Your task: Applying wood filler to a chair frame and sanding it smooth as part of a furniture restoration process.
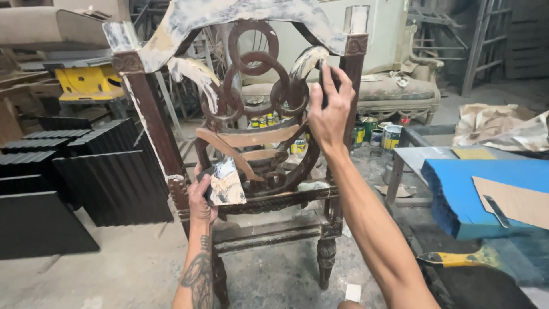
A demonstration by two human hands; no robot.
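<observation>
Your right hand [329, 111] presses a small dark sanding pad [325, 86], pinched in its fingers, against a pale filler-smeared curve of the dark carved wooden chair frame [251, 114]. Your left hand [201, 197] grips a flat putty-caked board [227, 184] beside the frame's lower left post. Paint tins [372, 133] stand behind on the floor.

Just one cam, head-mounted. Looks forward and slightly down, close up on carved chair frame [251, 114] at arm's reach. Both forearms enter from bottom edge, workshop floor [114, 274] below.
</observation>
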